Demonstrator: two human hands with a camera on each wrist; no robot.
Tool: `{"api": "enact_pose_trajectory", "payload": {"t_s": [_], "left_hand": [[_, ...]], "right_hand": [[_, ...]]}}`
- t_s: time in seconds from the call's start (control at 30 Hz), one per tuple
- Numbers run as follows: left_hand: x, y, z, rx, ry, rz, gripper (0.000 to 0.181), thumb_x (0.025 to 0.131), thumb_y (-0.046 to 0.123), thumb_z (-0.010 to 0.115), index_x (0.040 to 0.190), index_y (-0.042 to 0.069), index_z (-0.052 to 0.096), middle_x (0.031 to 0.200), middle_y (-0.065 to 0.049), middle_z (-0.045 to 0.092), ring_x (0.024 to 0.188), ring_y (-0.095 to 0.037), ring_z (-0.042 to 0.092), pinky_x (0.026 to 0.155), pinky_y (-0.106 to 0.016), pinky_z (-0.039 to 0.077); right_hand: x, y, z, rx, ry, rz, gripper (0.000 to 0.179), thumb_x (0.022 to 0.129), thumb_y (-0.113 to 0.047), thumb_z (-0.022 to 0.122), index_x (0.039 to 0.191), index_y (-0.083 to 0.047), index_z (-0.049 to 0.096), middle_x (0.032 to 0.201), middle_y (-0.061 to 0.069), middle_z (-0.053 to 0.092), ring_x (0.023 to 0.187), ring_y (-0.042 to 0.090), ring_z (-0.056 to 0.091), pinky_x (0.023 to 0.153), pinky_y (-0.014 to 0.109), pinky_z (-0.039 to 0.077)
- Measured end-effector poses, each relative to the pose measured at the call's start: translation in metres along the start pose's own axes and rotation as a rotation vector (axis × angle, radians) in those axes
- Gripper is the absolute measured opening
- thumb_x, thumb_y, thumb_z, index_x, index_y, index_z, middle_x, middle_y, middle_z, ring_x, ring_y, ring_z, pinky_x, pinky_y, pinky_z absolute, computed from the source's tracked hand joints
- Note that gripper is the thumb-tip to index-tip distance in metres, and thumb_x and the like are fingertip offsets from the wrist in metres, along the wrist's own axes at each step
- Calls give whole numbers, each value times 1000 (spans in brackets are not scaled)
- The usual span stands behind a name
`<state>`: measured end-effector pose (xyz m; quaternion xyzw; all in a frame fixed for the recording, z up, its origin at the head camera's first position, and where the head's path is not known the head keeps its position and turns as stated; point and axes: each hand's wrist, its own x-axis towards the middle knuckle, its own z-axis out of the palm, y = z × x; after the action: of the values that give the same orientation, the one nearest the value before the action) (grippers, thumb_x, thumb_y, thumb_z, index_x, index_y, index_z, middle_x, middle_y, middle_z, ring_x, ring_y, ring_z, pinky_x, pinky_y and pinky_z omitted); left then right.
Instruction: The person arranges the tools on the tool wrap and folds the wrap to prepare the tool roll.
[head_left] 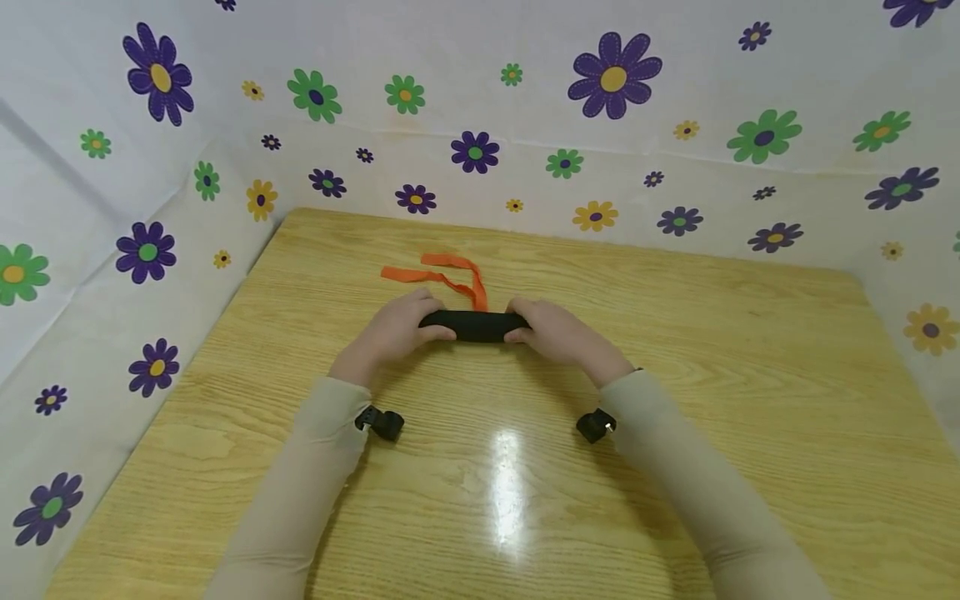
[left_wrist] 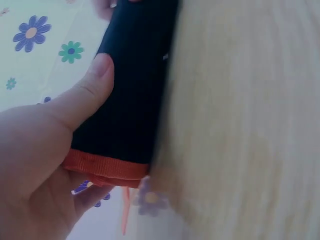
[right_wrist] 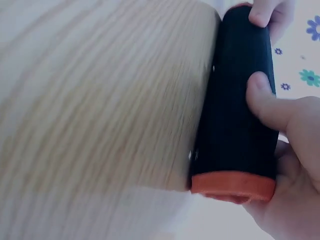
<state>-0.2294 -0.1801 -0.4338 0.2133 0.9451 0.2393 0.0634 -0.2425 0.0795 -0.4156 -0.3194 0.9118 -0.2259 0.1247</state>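
A black fabric roll with orange edging (head_left: 480, 327) lies across the table, held at both ends. The left hand (head_left: 405, 327) grips its left end, thumb on the near side and fingers behind, and the right hand (head_left: 552, 329) holds the right end the same way. Two orange ribbon ties (head_left: 450, 271) trail from the roll's far side onto the table. In the left wrist view the black roll (left_wrist: 132, 85) shows an orange-bound end below the thumb. The right wrist view shows the black roll (right_wrist: 237, 100) against the tabletop; what is rolled inside is hidden.
The pale wood table (head_left: 712, 400) reaches back to a white flower-print cloth (head_left: 525, 100) hung behind and at the sides. Each sleeved wrist wears a small black camera, one on the left (head_left: 386, 423) and one on the right (head_left: 596, 426).
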Motion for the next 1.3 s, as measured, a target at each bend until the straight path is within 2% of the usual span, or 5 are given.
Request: {"api": "enact_pose_trajectory", "payload": {"t_s": [0.33,0.67,0.93,1.1,1.3], "left_hand": [[3,9,-9,-41,-56,-10,34,96,43,54,107,11,59,100,-6,62,90,-24,55,82,-41,45],[14,19,3,230,167,-54,37,94,42,56,118,14,62,110,-7,56,103,-27,52,86,-46,43],[9,28,7,342,163,-104,44,97,46,51,122,14,66,117,-5,61,111,-27,52,97,-46,37],[5,24,4,296,111,-53,69,82,51,70,134,11,52,133,-10,54,123,-30,47,102,-50,32],[5,15,5,225,68,-14,44,91,44,61,121,13,54,122,-8,60,114,-28,53,99,-49,34]], "right_hand": [[-7,4,-4,-46,-45,18,49,99,-32,51,134,2,49,123,19,55,111,34,47,99,48,36],[-1,2,0,-246,211,-163,24,93,-16,63,112,-1,66,107,12,61,101,29,56,87,40,48],[-2,6,1,-252,52,-61,71,83,-38,73,137,1,50,126,18,50,115,33,47,100,43,40],[-1,6,-2,-232,44,-46,66,83,-27,75,138,0,49,121,17,53,111,32,50,96,42,43],[0,8,-6,-80,-19,36,51,93,-26,63,135,-4,45,124,17,57,109,28,56,93,42,45]]}}
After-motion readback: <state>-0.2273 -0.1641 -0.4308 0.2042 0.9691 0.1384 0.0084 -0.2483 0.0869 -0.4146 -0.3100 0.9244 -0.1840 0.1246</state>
